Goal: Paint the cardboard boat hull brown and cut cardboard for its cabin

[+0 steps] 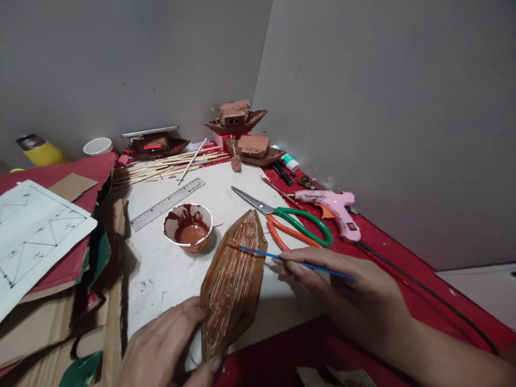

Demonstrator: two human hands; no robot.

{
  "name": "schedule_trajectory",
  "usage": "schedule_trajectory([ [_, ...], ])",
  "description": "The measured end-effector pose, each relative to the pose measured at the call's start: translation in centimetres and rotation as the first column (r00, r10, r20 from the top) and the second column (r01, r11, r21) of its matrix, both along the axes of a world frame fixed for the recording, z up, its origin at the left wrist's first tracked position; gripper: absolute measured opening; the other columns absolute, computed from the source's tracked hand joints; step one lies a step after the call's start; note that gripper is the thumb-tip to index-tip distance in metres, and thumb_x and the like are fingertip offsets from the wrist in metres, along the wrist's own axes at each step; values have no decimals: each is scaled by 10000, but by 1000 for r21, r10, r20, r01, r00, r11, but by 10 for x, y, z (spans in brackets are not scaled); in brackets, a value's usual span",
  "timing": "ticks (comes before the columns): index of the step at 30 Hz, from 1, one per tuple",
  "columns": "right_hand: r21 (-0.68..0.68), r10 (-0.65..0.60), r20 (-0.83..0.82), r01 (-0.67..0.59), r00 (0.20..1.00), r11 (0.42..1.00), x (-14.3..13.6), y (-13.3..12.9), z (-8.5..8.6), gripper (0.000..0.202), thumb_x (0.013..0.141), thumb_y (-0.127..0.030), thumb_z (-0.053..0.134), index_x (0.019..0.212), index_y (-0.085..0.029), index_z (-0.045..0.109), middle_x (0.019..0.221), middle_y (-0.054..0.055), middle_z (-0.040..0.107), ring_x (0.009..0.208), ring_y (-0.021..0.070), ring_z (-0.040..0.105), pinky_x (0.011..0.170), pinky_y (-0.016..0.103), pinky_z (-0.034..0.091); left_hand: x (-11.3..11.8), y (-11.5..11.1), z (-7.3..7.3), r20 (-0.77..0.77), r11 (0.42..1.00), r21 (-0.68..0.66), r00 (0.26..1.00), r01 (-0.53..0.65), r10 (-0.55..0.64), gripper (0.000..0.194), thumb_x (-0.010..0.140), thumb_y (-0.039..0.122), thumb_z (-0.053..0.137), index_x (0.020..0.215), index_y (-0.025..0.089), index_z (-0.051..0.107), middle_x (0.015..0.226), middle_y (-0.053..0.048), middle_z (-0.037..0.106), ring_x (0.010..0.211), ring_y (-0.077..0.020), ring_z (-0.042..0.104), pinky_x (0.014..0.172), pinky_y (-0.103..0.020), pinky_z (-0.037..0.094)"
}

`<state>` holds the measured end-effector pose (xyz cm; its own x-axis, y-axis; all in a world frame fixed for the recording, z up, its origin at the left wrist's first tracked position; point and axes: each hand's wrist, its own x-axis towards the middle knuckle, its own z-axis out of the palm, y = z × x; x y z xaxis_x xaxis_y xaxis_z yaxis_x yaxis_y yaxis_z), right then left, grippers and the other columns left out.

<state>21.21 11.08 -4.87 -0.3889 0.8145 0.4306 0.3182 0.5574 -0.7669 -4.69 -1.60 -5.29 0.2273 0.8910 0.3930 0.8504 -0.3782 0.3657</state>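
Note:
A boat-shaped cardboard piece [237,279] with ridged, brown-streaked slats lies tilted over the white sheet. Its lower left edge is gripped between the fingers and thumb of my left hand [167,344]. My right hand [355,293] pinches a thin blue paintbrush [262,252], whose tip touches the upper part of the slats. Just left of the piece stands a paper cup [188,228] with brown paint inside and smeared on its wall. Scissors [278,212] with green and orange handles lie beyond my right hand.
A pink glue gun [332,207] with a black cord lies at right. Behind are a ruler [168,204], wooden sticks [161,169], and model boats [236,115] near the wall. Cardboard sheets [108,285] and a drawing [40,231] fill the left side.

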Motion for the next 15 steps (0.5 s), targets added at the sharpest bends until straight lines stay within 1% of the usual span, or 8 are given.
schedule_trajectory([
  [2, 28, 20, 0, -20, 1000, 999, 1, 0, 1, 234, 860, -124, 638, 1004, -277, 742, 895, 24, 807, 757, 191, 766, 693, 274, 622, -2, -1, -5, -1, 1000, 7, 1000, 3, -3, 355, 923, 381, 578, 1253, 259, 535, 1072, -58, 779, 892, -209, 775, 826, -236, 617],
  [5, 27, 162, -6, -162, 987, 986, 2, -2, 4, 301, 853, -67, 612, 1036, -280, 720, 873, 5, 801, 740, 158, 757, 687, 225, 606, -8, -3, -12, -32, 999, 31, 999, 20, -19, 361, 934, 402, 545, 1256, 239, 538, 1080, -70, 778, 914, -210, 772, 825, -233, 616],
  [7, -6, 274, 13, -274, 962, 962, 3, -5, 6, 322, 840, -50, 619, 1050, -276, 711, 861, 3, 797, 731, 147, 754, 672, 198, 595, -13, -3, -13, -89, 998, 1, 994, 58, -58, 373, 936, 396, 539, 1264, 218, 523, 1103, -85, 772, 955, -208, 763, 850, -226, 602],
  [10, -17, 416, 26, -416, 909, 909, 4, -7, 6, 381, 830, -44, 622, 1116, -283, 700, 926, 19, 802, 797, 167, 759, 710, 216, 596, -17, -1, -10, -147, 993, -61, 983, 106, -114, 375, 934, 391, 542, 1258, 203, 507, 1120, -99, 765, 982, -203, 756, 866, -215, 588],
  [12, -10, 435, 1, -435, 900, 900, 4, -6, 6, 407, 837, -39, 610, 1144, -289, 700, 948, 21, 803, 810, 168, 760, 717, 225, 596, -18, 0, -8, -150, 991, -74, 981, 110, -120, 369, 926, 379, 555, 1247, 203, 505, 1112, -101, 767, 970, -202, 759, 863, -214, 589],
  [13, -20, 414, -14, -414, 910, 910, 3, -5, 6, 383, 845, -48, 611, 1126, -289, 712, 923, 18, 804, 781, 162, 758, 692, 218, 594, -18, 0, -7, -150, 991, -78, 982, 108, -119, 372, 917, 366, 573, 1244, 202, 505, 1111, -101, 767, 970, -204, 759, 859, -217, 592],
  [15, -38, 321, -42, -322, 946, 946, 0, -1, 6, 303, 863, -83, 615, 1049, -283, 747, 846, 13, 802, 719, 159, 755, 647, 215, 596, -17, 0, -7, -146, 990, -90, 982, 110, -122, 383, 899, 344, 610, 1242, 207, 505, 1115, -97, 767, 980, -209, 756, 846, -220, 600],
])
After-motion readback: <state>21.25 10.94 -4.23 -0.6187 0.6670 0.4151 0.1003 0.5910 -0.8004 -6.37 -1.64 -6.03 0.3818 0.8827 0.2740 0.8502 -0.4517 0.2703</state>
